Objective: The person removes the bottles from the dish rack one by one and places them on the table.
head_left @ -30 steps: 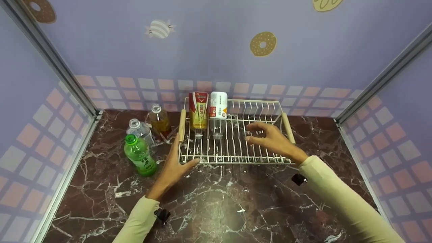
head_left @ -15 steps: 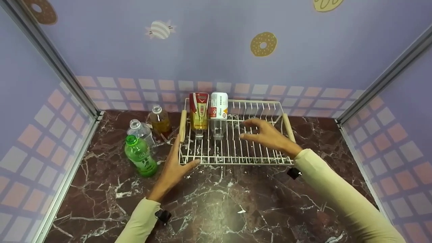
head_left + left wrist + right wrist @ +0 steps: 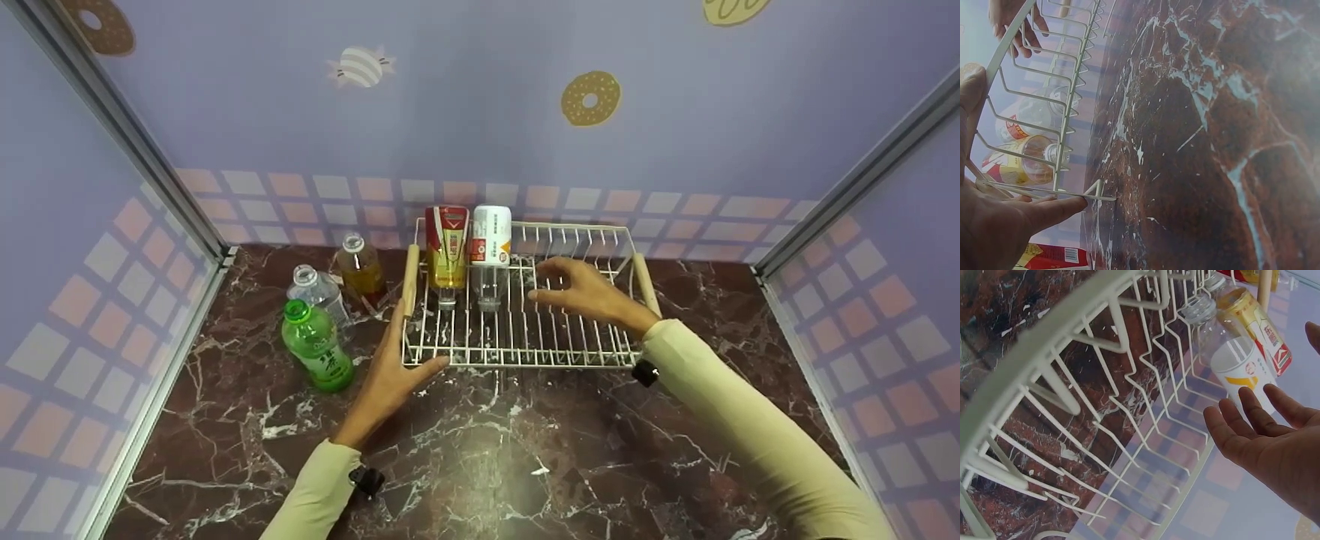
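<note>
A white wire rack [image 3: 525, 365] with wooden side handles stands against the back wall. Two bottles lie neck-forward on its left part: one with a red and yellow label [image 3: 448, 247], beside a clear one with a white wrap [image 3: 491, 236]. My left hand [image 3: 386, 386] rests at the rack's front left corner, thumb at the front rail and fingers stretched along the side. Above the rack's middle, right of the white-wrapped bottle, hovers my right hand [image 3: 585, 292]. Its fingers are spread and slightly bent, with nothing between them, as the right wrist view also shows.
Left of the rack stand three uncapped bottles: a green one [image 3: 319, 349], a clear one [image 3: 315, 289] and one with amber liquid [image 3: 361, 270]. Dark marbled counter [image 3: 480, 457] extends in front. Patterned walls [image 3: 480, 135] close off the back and both sides.
My right hand has shifted slightly left over the rack, toward the white-wrapped bottle. My left hand stays at the rack corner; the bottles keep their places.
</note>
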The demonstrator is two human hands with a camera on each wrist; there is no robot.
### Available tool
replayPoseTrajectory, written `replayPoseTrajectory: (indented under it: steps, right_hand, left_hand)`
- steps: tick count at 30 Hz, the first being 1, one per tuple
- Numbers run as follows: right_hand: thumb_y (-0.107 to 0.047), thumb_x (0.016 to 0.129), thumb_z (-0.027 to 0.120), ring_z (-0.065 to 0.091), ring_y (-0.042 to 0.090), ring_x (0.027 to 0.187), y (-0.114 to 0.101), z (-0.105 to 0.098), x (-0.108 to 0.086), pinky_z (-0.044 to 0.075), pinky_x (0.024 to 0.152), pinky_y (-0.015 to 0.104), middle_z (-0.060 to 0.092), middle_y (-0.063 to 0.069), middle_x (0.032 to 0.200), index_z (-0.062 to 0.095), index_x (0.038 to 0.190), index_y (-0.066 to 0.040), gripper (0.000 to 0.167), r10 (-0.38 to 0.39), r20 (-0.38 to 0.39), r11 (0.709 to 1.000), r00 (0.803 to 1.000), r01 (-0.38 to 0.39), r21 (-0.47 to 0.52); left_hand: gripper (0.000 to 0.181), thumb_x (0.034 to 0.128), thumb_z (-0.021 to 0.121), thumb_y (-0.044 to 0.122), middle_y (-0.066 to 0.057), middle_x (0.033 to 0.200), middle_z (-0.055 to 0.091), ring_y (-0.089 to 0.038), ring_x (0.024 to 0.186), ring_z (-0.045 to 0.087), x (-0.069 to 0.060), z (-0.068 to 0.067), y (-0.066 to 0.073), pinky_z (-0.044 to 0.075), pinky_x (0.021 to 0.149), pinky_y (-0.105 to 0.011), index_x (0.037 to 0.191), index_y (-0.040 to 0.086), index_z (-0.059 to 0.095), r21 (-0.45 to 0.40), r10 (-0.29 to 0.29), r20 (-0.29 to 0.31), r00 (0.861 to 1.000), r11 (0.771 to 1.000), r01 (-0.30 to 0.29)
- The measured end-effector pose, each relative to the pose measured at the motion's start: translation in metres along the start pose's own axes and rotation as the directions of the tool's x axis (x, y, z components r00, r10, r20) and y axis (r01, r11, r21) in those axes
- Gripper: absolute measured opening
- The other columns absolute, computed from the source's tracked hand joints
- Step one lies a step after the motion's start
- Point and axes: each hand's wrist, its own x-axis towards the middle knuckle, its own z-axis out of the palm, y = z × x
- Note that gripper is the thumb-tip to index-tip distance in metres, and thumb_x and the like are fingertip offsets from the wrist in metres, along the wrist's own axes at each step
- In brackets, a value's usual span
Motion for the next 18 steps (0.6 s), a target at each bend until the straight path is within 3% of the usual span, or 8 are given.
replayPoseTrajectory:
  steps: [5, 12, 18]
  right_hand:
    - [-0.038, 0.102, 0.08, 0.067, 0.04, 0.127, 0.005, -0.001, 0.003, 0.063, 0.101, 0.054, 0.063, 0.023, 0.151, 0.054, 0.154, 0.004, 0.072, 0.009, 0.007, 1.0, 1.0, -0.009, -0.011]
    - [-0.037, 0.103, 0.079, 0.064, 0.046, 0.132, 0.006, -0.003, 0.008, 0.063, 0.101, 0.056, 0.061, 0.026, 0.152, 0.052, 0.156, 0.004, 0.073, 0.011, 0.022, 1.0, 1.0, -0.011, -0.011]
    - [-0.038, 0.103, 0.079, 0.056, 0.047, 0.143, 0.007, -0.001, 0.016, 0.049, 0.12, 0.061, 0.058, 0.027, 0.155, 0.051, 0.157, 0.004, 0.074, -0.002, 0.029, 0.999, 1.0, 0.004, -0.038]
  left_hand:
    - [0.127, 0.0888, 0.095, 0.036, -0.022, 0.183, 0.008, -0.048, 0.156, 0.042, 0.001, 0.002, -0.002, 0.024, 0.128, -0.075, 0.179, 0.023, 0.006, -0.016, 0.006, -0.005, 1.0, 1.0, -0.006]
    - [0.127, 0.0888, 0.095, 0.034, -0.021, 0.183, 0.006, -0.044, 0.155, 0.046, 0.001, 0.003, -0.003, 0.032, 0.124, -0.077, 0.179, 0.024, 0.005, -0.046, 0.013, 0.002, 1.0, 0.999, -0.013]
    - [0.127, 0.0885, 0.095, 0.032, -0.021, 0.183, 0.007, -0.045, 0.151, 0.05, 0.0, 0.003, -0.004, 0.037, 0.121, -0.077, 0.179, 0.025, 0.006, -0.048, 0.02, -0.004, 1.0, 0.999, -0.02]
